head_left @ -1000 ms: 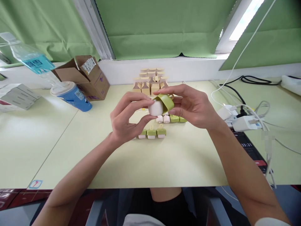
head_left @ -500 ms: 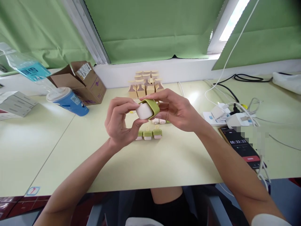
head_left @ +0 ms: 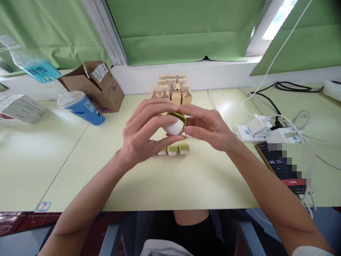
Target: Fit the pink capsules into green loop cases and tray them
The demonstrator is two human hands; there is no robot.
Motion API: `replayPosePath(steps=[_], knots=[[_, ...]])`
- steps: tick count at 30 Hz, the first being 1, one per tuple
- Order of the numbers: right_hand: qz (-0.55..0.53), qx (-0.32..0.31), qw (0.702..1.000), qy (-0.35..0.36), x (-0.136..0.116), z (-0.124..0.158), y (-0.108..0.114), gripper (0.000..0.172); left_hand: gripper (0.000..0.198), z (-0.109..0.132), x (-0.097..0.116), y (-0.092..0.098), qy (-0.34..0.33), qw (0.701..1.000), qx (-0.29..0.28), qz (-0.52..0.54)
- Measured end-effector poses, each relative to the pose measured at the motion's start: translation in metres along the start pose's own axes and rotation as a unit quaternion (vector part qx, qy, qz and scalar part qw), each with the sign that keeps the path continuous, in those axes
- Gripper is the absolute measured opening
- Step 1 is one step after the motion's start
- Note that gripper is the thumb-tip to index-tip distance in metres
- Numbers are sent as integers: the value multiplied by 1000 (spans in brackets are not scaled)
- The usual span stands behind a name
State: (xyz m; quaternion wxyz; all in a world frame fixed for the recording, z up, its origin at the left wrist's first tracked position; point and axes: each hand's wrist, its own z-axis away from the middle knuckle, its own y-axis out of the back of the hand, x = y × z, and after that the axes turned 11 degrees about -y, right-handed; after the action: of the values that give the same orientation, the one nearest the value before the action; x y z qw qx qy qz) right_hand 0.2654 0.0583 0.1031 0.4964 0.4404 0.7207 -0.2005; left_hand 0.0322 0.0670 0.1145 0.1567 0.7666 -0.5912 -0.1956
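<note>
Your left hand's (head_left: 141, 133) fingers have shifted since earlier frame: now reach over top of green cover (head_left: 182, 116), close to your right hand's (head_left: 215, 128) fingertips. White block (head_left: 174, 128) sits in cover's mouth, between your 2 hands, above table (head_left: 207, 185). Left fingers and thumb clamped around block from left; right fingers and thumb pinch cover's right side. Neither hand nearer: both touching. Mouth faces you; long axis unclear.

Held block (head_left: 174, 128) is showing white against its olive-green cover (head_left: 182, 116) | row of capped blocks (head_left: 172, 149) is pairing green tops (head_left: 183, 146) with pinkish-white bases (head_left: 184, 152) | small cartons (head_left: 176, 99) are showing tan | cup (head_left: 84, 111) is showing blue with a white lid (head_left: 70, 99) | curtains (head_left: 183, 33) are showing green
</note>
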Motion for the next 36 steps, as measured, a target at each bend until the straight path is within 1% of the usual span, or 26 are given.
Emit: replayPosePath(steps=[4, 9, 14, 17, 20, 22, 24, 27, 28, 29, 31, 33, 36], knots=[[-8, 21, 999, -24, 0, 1, -5, 39, 40, 0, -1, 0, -26, 1000, 7, -5], [8, 77, 995, -66, -9, 5, -17, 38, 31, 4, -3, -4, 3, 1000, 10, -11], [38, 102, 990, -93, -18, 6, -23, 37, 35, 5, -5, -10, -23, 999, 42, -11], [38, 106, 989, -97, -21, 5, -25, 36, 36, 8, -7, -11, -4, 1000, 25, -11], [38, 107, 989, -98, -21, 4, -26, 37, 40, 13, -8, -10, 22, 999, 13, -25], [43, 106, 989, -90, -20, 4, -27, 38, 42, 12, -8, -9, 27, 999, 15, -30], [52, 105, 990, -79, -18, 4, -26, 39, 43, 8, -7, -8, 3, 999, 27, -22], [66, 98, 991, -69, -18, 5, -25, 41, 40, 0, -5, -6, -68, 996, 59, -13], [66, 93, 991, -67, -18, 5, -24, 42, 38, -2, -4, -6, -80, 995, 65, -17], [63, 85, 992, -66, -19, 5, -23, 42, 37, -3, -4, -5, -74, 995, 64, -26], [51, 67, 994, -67, -21, 6, -20, 42, 35, -3, -4, -4, -33, 997, 46, -45], [37, 49, 995, -75, -24, 8, -16, 41, 38, -1, -6, -4, -9, 998, 41, -50], [20, 24, 996, -83, -25, 8, -10, 40, 43, 3, -9, -4, -25, 997, 68, -17]])
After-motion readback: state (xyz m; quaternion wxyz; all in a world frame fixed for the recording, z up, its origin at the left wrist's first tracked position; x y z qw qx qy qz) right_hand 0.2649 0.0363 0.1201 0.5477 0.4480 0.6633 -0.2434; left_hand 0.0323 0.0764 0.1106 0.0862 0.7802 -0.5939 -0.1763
